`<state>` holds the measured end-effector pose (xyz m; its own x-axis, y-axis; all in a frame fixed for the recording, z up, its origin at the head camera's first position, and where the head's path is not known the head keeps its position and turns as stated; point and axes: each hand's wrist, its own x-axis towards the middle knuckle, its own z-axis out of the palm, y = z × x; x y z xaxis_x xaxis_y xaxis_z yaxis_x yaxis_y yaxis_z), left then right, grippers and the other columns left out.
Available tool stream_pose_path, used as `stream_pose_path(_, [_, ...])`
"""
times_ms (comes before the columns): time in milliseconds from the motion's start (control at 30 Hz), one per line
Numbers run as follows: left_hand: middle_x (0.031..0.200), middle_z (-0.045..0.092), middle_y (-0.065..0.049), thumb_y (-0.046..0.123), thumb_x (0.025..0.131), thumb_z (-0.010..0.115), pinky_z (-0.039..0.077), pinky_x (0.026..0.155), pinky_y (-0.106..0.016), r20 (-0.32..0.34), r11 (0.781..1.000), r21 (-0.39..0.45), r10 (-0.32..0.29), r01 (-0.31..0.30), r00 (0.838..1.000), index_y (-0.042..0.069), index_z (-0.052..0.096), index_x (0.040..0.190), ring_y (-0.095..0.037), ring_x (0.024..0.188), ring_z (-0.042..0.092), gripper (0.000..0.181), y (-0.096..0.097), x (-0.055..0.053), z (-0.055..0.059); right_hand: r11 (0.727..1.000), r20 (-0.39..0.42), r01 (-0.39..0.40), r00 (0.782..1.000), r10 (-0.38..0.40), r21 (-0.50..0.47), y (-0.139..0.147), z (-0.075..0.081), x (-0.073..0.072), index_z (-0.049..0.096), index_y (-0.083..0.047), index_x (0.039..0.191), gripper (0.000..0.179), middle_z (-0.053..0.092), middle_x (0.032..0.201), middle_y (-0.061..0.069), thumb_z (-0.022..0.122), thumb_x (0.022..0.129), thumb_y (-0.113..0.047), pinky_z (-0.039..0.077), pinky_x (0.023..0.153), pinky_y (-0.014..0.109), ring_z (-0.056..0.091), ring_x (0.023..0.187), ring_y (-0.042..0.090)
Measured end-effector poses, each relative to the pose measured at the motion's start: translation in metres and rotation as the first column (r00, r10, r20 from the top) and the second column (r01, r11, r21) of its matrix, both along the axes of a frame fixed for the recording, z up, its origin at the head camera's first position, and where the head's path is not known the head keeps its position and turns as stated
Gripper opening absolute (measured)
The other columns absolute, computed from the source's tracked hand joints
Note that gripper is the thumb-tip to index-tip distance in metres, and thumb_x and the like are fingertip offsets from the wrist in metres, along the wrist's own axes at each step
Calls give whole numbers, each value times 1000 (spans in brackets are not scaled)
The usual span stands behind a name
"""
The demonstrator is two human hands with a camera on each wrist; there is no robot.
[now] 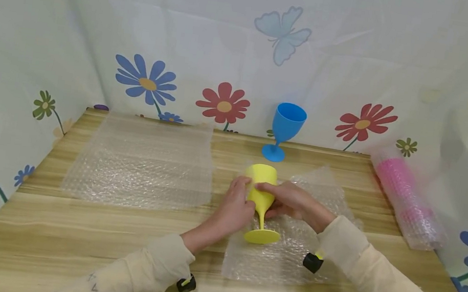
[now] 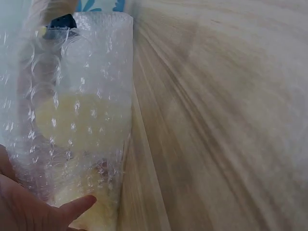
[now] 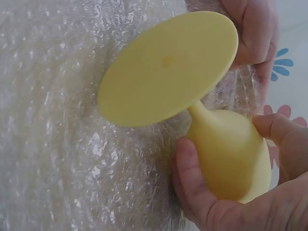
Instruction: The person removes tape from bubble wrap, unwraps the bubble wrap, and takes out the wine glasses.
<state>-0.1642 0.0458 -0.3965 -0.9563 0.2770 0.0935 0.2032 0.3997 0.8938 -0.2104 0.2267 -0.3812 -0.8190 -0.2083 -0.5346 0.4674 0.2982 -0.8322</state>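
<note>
A yellow plastic goblet (image 1: 260,199) is tilted over a sheet of bubble wrap (image 1: 262,265), its foot toward the person. My right hand (image 1: 293,200) grips the goblet's bowl, thumb on one side and fingers on the other, as the right wrist view shows. On the goblet's left, my left hand (image 1: 232,210) has curled fingers and holds the wrap's edge up against the bowl. Through this raised bubble wrap (image 2: 96,62) the goblet shows blurred in the left wrist view, with the left hand (image 2: 29,207) at the lower left. Some left fingertips are hidden.
A blue goblet (image 1: 287,123) stands upright at the back of the wooden table (image 1: 92,245). Another bubble wrap sheet (image 1: 143,163) lies flat on the left. At the right edge lies a pink item wrapped in bubble wrap (image 1: 406,198). Flowered cloth (image 1: 203,38) surrounds the table.
</note>
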Motion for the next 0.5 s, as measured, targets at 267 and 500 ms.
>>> stream_pose_path(267, [150,43,-28,-10,85,55,38,115,-49,-29,998,-57,-11,9,1000,-13,42,144,-38,135,47,61,-5,-1,-1,998,-8,-18,1000,19,66,1,4,-2,50,9,126,59,67,100,17,71,97,-38,62,72,34,71,73,21])
stream_pose_path(500, [141,45,-31,-8,87,60,45,108,-52,-180,949,-315,-94,33,979,-9,44,145,-45,128,50,61,-15,8,2,995,30,-52,998,50,89,1,5,-5,49,7,127,62,67,99,17,72,96,-40,62,71,34,70,72,21])
